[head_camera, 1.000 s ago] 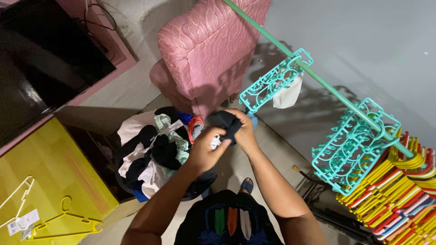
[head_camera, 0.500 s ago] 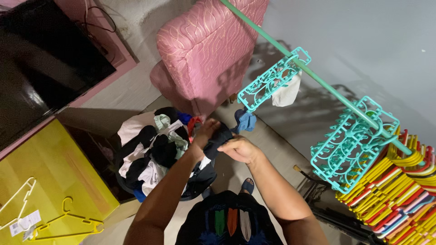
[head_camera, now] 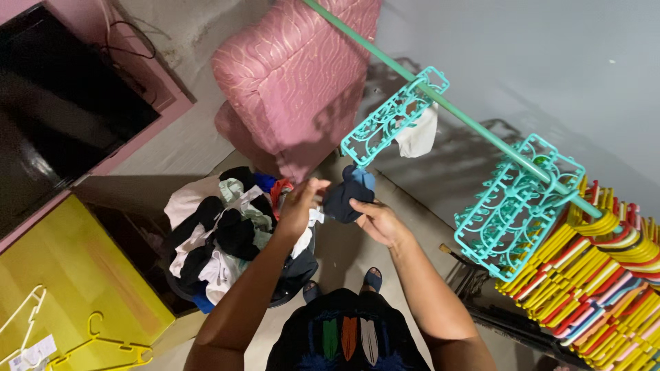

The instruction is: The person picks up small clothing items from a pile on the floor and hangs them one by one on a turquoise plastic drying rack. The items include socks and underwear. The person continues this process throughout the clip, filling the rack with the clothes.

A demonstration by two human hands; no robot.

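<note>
Home: pink armchair (head_camera: 295, 75), laundry basket (head_camera: 227, 233), hangers (head_camera: 591, 275)

Laundry basket (head_camera: 289, 292) on the floor: armchair (head_camera: 295, 75) behind it, desk (head_camera: 69, 275) to its left, clip racks (head_camera: 515, 206) on a pole (head_camera: 481, 130) to its right.

A single view is given, taken from head height and aimed steeply down past the wearer's own forearms; the pale tiled floor (head_camera: 412, 227) is seen well below, the slanting green metal rail (head_camera: 481, 130) near, at the right
</note>
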